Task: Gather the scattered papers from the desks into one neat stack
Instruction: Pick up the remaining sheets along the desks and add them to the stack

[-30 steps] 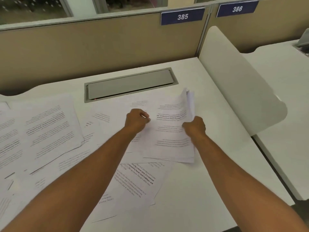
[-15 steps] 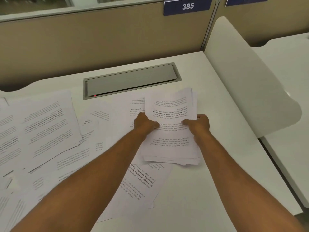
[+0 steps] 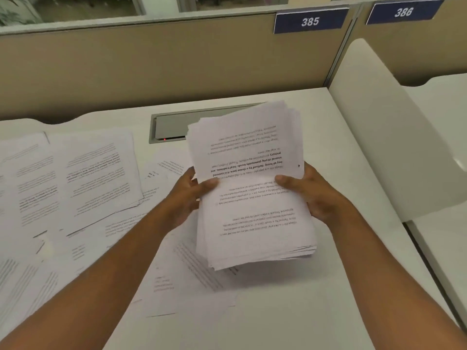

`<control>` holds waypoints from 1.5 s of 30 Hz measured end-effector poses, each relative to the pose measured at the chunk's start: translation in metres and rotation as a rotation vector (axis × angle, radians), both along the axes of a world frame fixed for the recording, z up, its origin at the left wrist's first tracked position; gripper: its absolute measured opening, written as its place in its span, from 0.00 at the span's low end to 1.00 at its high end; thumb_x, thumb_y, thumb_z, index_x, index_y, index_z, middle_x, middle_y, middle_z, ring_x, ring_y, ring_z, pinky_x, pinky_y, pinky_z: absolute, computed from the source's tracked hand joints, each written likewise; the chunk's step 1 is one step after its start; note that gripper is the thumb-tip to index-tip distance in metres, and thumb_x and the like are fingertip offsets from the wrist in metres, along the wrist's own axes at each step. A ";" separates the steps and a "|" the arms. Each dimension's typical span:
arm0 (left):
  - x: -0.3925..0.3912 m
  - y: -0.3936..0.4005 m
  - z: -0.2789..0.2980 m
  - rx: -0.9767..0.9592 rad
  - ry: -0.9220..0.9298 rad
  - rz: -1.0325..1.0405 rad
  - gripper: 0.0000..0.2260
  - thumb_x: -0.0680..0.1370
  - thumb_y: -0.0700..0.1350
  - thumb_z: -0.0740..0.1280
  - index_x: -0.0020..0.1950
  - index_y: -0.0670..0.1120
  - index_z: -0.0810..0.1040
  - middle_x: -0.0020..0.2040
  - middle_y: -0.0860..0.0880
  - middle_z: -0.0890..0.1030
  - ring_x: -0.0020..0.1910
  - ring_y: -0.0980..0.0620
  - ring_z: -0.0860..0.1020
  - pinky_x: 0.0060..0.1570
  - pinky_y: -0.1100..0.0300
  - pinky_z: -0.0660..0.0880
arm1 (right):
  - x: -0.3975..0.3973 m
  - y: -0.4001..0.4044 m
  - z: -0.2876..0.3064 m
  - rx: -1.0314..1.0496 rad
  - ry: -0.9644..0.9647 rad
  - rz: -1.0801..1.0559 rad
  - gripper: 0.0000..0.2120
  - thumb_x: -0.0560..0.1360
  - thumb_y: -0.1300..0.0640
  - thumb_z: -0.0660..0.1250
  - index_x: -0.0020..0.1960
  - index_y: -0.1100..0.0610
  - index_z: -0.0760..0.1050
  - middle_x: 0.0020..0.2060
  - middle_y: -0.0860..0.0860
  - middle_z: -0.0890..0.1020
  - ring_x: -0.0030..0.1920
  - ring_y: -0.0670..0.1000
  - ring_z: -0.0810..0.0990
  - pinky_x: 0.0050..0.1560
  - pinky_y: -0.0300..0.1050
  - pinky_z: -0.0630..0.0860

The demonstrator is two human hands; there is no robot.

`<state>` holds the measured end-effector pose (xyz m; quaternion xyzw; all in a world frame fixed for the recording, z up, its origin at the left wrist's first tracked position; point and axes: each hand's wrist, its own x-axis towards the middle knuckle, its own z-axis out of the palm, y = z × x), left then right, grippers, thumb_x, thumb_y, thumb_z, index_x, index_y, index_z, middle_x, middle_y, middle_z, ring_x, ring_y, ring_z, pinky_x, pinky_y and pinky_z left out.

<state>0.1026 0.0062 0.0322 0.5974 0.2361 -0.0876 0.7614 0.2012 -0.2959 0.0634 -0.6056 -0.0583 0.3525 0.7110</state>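
Loose printed sheets (image 3: 75,178) lie overlapping across the left of the white surface (image 3: 290,311), more spilling toward the near middle. At centre, the left hand (image 3: 187,195) and right hand (image 3: 318,195) lift a thick stack of papers (image 3: 255,198) clear of the surface, fingers (image 3: 284,179) closed on its opposite long edges, thumbs on top. The sheets look light, limp and slippery, edges uneven; gripping both sides mid-length seems safest.
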 end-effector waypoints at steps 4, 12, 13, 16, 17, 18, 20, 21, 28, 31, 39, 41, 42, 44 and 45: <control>-0.035 0.016 0.017 -0.030 -0.079 0.015 0.26 0.78 0.47 0.78 0.76 0.53 0.78 0.69 0.50 0.88 0.67 0.45 0.87 0.59 0.49 0.87 | -0.022 0.048 -0.002 0.013 0.048 0.132 0.27 0.79 0.64 0.75 0.76 0.56 0.74 0.68 0.56 0.84 0.68 0.60 0.84 0.69 0.63 0.79; -0.122 0.092 0.010 -0.044 -0.091 0.073 0.22 0.79 0.44 0.76 0.74 0.51 0.83 0.72 0.43 0.86 0.67 0.39 0.87 0.58 0.46 0.87 | -0.078 0.137 -0.012 -0.179 -0.116 -0.013 0.26 0.75 0.58 0.80 0.71 0.55 0.79 0.61 0.52 0.88 0.61 0.55 0.87 0.63 0.57 0.84; -0.131 0.093 0.004 -0.058 -0.035 0.013 0.22 0.78 0.43 0.77 0.73 0.50 0.84 0.72 0.41 0.85 0.66 0.38 0.87 0.58 0.45 0.87 | -0.082 0.145 -0.011 -0.198 -0.135 -0.025 0.26 0.76 0.58 0.80 0.71 0.56 0.78 0.62 0.53 0.87 0.61 0.55 0.87 0.64 0.56 0.84; -0.145 0.096 -0.014 -0.037 0.039 0.000 0.30 0.70 0.47 0.86 0.72 0.47 0.85 0.70 0.39 0.86 0.65 0.36 0.87 0.56 0.43 0.88 | -0.086 0.164 -0.012 -0.259 -0.200 0.063 0.27 0.76 0.54 0.79 0.73 0.56 0.78 0.65 0.52 0.86 0.64 0.54 0.85 0.67 0.57 0.82; -0.148 0.099 -0.018 -0.024 0.031 0.027 0.32 0.68 0.48 0.88 0.71 0.47 0.85 0.69 0.39 0.87 0.65 0.36 0.87 0.56 0.43 0.88 | -0.085 0.167 -0.014 -0.288 -0.211 0.106 0.27 0.77 0.50 0.79 0.72 0.56 0.78 0.65 0.52 0.86 0.64 0.53 0.85 0.67 0.57 0.82; -0.149 0.103 -0.021 -0.022 0.014 0.049 0.30 0.68 0.48 0.88 0.69 0.48 0.86 0.68 0.40 0.87 0.64 0.36 0.87 0.55 0.43 0.88 | -0.082 0.166 -0.017 -0.336 -0.228 0.120 0.26 0.78 0.46 0.77 0.71 0.55 0.79 0.64 0.51 0.86 0.63 0.52 0.85 0.67 0.57 0.81; -0.152 0.114 -0.028 -0.046 -0.017 0.081 0.23 0.73 0.43 0.82 0.68 0.50 0.87 0.68 0.41 0.88 0.64 0.36 0.88 0.54 0.44 0.88 | -0.068 0.156 -0.026 -0.529 -0.278 0.006 0.24 0.79 0.41 0.73 0.68 0.57 0.81 0.62 0.50 0.86 0.63 0.53 0.84 0.68 0.55 0.80; -0.153 0.120 -0.031 -0.063 -0.026 0.095 0.21 0.75 0.41 0.79 0.68 0.50 0.87 0.68 0.41 0.88 0.64 0.37 0.88 0.53 0.44 0.88 | -0.058 0.145 -0.035 -0.690 -0.303 -0.104 0.25 0.80 0.40 0.72 0.68 0.58 0.81 0.64 0.53 0.84 0.65 0.55 0.82 0.69 0.55 0.78; -0.158 0.168 -0.041 -0.126 -0.039 0.109 0.24 0.75 0.39 0.77 0.71 0.48 0.85 0.69 0.41 0.87 0.64 0.38 0.88 0.52 0.45 0.88 | -0.032 0.094 -0.080 -1.416 -0.116 -0.202 0.53 0.76 0.28 0.66 0.86 0.58 0.49 0.85 0.65 0.47 0.85 0.70 0.45 0.83 0.68 0.49; -0.162 0.188 -0.046 -0.125 -0.022 0.088 0.26 0.72 0.42 0.82 0.71 0.49 0.86 0.70 0.41 0.87 0.66 0.37 0.87 0.53 0.44 0.88 | -0.037 0.107 -0.091 -1.381 -0.300 -0.084 0.52 0.78 0.27 0.63 0.87 0.58 0.47 0.85 0.65 0.44 0.85 0.70 0.42 0.83 0.67 0.46; -0.171 0.221 -0.047 -0.107 -0.015 0.060 0.27 0.69 0.45 0.85 0.68 0.52 0.87 0.69 0.42 0.88 0.64 0.39 0.88 0.54 0.45 0.88 | -0.037 0.151 -0.083 -1.236 -0.383 -0.234 0.45 0.74 0.38 0.78 0.80 0.60 0.65 0.80 0.63 0.63 0.80 0.66 0.62 0.78 0.61 0.66; -0.172 0.228 -0.046 -0.116 -0.029 0.072 0.24 0.72 0.42 0.82 0.68 0.52 0.88 0.68 0.42 0.88 0.64 0.38 0.88 0.53 0.45 0.88 | -0.025 0.155 -0.073 -1.269 -0.207 -0.374 0.49 0.70 0.38 0.81 0.79 0.62 0.64 0.76 0.63 0.66 0.76 0.65 0.66 0.72 0.62 0.71; -0.173 0.232 -0.045 -0.119 -0.035 0.077 0.23 0.74 0.40 0.80 0.68 0.51 0.87 0.68 0.42 0.88 0.65 0.38 0.87 0.53 0.45 0.88 | -0.019 0.158 -0.068 -1.304 -0.125 -0.395 0.52 0.67 0.37 0.83 0.78 0.63 0.62 0.75 0.63 0.66 0.75 0.65 0.67 0.71 0.62 0.71; -0.176 0.243 -0.045 -0.122 -0.037 0.084 0.23 0.75 0.39 0.78 0.70 0.50 0.86 0.68 0.41 0.88 0.64 0.38 0.87 0.53 0.44 0.88 | -0.008 0.161 -0.062 -1.360 -0.034 -0.381 0.56 0.63 0.37 0.85 0.77 0.63 0.63 0.74 0.63 0.68 0.75 0.64 0.68 0.72 0.61 0.70; -0.178 0.248 -0.045 -0.123 -0.036 0.086 0.23 0.75 0.38 0.77 0.71 0.49 0.86 0.68 0.41 0.87 0.64 0.38 0.88 0.52 0.44 0.88 | -0.004 0.162 -0.060 -1.384 -0.021 -0.351 0.56 0.62 0.37 0.86 0.76 0.63 0.63 0.74 0.62 0.70 0.75 0.64 0.69 0.72 0.60 0.69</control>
